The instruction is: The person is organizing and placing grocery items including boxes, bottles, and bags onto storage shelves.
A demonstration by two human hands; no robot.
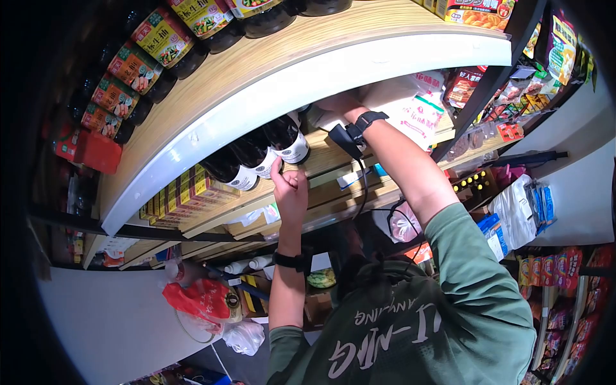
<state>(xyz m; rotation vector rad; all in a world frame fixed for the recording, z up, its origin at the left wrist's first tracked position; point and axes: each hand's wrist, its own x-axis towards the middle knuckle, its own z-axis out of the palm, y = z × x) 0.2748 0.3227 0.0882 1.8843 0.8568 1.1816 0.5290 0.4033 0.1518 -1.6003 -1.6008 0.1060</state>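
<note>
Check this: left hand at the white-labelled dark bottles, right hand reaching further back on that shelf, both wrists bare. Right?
No. The head view shows a black band on each wrist, not bare. The left hand at the dark bottles and right hand further back on that shelf are correct.

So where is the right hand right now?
Head view, upper centre: the right hand reaches under the wooden shelf, between the dark bottles and a white bag.
</note>
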